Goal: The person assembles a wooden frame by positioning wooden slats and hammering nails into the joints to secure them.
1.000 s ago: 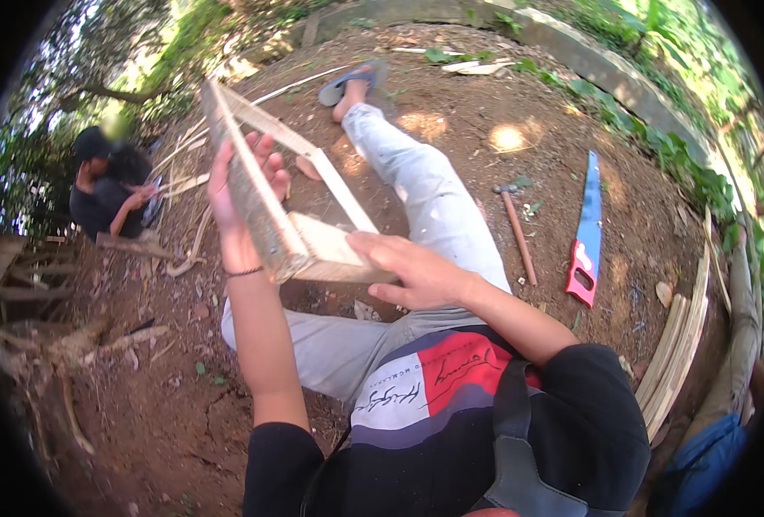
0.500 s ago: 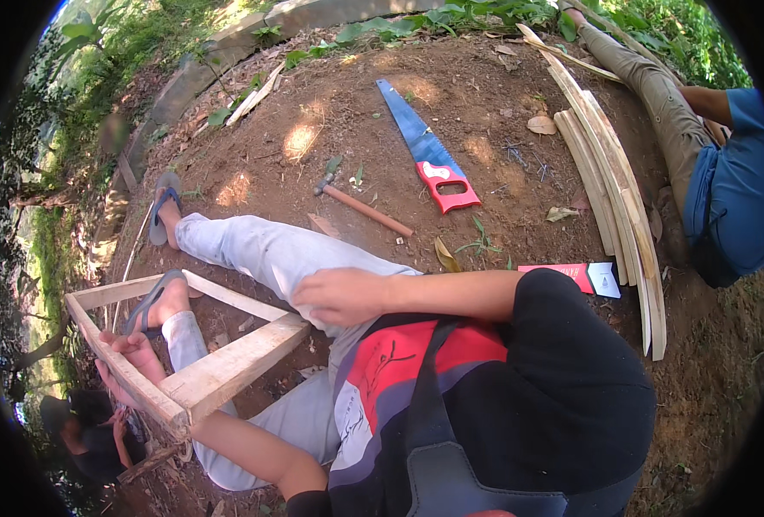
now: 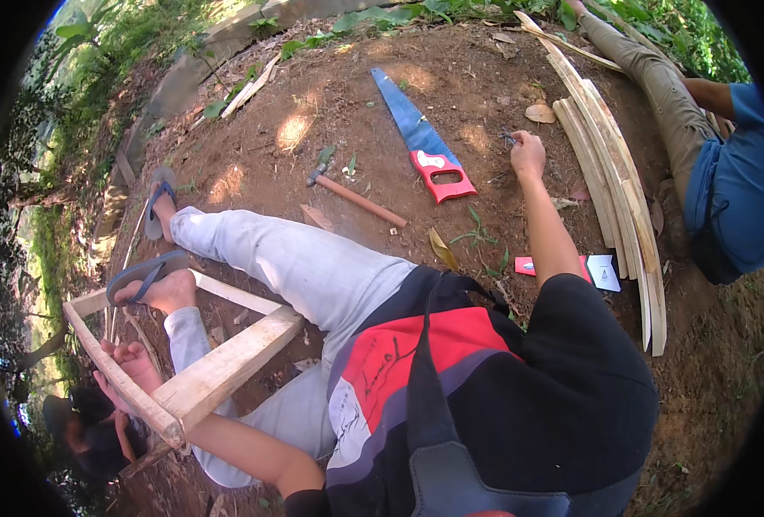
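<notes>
My left hand (image 3: 138, 369) is curled against the long side bar of a rectangular wooden frame (image 3: 231, 366), holding it from its inner side. The frame surrounds my lower leg, its thick crosspiece lying over the shin. Far to the right, my right hand (image 3: 527, 155) reaches down to the soil with its fingers pinched. Thin dark nails (image 3: 508, 137) poke out by its fingertips; how many it grips is hidden.
A hammer (image 3: 360, 198) and a handsaw with a red handle (image 3: 441, 177) lie on the dirt. Long wooden strips (image 3: 610, 189) and a red-and-white cardboard sleeve (image 3: 603, 272) are at right. A person in blue (image 3: 735, 198) sits beyond them; another person (image 3: 97, 435) is at lower left.
My right hand has gone from beside my knee out to the nails on the ground at right. My left hand stays at the frame. My near foot has lifted and turned across the frame's end.
</notes>
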A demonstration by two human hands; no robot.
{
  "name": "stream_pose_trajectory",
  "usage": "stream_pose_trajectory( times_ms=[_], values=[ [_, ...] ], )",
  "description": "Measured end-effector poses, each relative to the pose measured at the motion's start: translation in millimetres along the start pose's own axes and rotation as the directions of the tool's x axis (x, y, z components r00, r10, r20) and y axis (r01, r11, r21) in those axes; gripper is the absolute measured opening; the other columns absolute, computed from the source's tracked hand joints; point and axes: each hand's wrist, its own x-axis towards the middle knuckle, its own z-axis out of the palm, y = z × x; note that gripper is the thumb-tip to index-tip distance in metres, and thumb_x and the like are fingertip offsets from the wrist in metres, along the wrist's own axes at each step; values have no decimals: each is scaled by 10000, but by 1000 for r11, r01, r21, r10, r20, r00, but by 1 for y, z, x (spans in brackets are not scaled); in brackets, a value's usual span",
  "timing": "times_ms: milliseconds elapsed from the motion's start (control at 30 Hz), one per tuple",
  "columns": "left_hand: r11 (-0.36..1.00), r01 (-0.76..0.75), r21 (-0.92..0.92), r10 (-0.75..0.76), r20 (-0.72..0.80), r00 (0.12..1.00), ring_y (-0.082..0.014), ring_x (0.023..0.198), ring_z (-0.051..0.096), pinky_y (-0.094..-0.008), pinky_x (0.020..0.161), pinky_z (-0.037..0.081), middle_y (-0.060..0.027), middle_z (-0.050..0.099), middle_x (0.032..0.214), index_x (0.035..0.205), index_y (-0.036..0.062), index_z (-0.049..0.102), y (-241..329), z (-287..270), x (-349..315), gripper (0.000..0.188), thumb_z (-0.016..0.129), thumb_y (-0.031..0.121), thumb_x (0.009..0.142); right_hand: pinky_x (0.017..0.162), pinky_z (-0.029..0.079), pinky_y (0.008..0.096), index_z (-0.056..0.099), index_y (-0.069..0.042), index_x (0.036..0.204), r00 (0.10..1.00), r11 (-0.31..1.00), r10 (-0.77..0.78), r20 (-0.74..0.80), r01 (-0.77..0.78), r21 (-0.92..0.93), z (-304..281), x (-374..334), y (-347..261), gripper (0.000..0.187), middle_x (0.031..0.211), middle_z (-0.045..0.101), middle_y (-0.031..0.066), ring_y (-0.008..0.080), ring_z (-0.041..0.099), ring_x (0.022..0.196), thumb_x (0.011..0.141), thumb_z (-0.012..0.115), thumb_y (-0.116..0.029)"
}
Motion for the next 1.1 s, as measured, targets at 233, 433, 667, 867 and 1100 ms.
stream_pose_trajectory(
  times_ms=[233,433,667,867,1100],
  values=[
    [999,43,23,-43,-4,999,-224,957,551,-419,898,389,-147,552,1192,1263,-42,451,-4,8,10,444,443,292,969,870,489,405,670,-191,1027,961,928,-246,123,271,-257,-4,19,-10,206,1081,573,72,293,545,1020,823,654,-212],
    [990,44,-135,-52,-56,997,-176,831,545,-386,841,401,-84,574,938,1216,-69,454,-16,20,5,451,459,302,959,794,493,458,633,-139,955,882,826,-469,56,460,-325,2,6,-41,143,1076,569,102,349,543,1002,851,628,-237],
    [993,-32,-111,20,-107,994,-200,712,584,-399,770,444,-74,607,831,1136,-31,547,-20,35,11,419,429,326,952,735,468,358,632,-20,967,839,795,-506,-201,544,270,11,-18,-102,204,873,593,108,237,575,808,910,610,-214],
    [981,-68,-183,47,-119,992,-189,674,540,-394,757,433,-58,557,798,1165,-41,530,-21,39,-17,430,434,319,951,683,405,224,604,-17,956,806,538,-584,-96,473,698,-25,-83,-249,160,835,520,-12,64,460,735,943,581,-174],
    [973,-94,-210,68,-127,990,-177,695,540,-381,745,437,-60,565,816,1192,-45,523,-6,19,-22,446,398,320,967,684,389,190,570,-22,956,686,235,-710,161,15,972,-79,-204,-352,107,842,518,-35,35,460,752,947,563,-128]
  ],
)
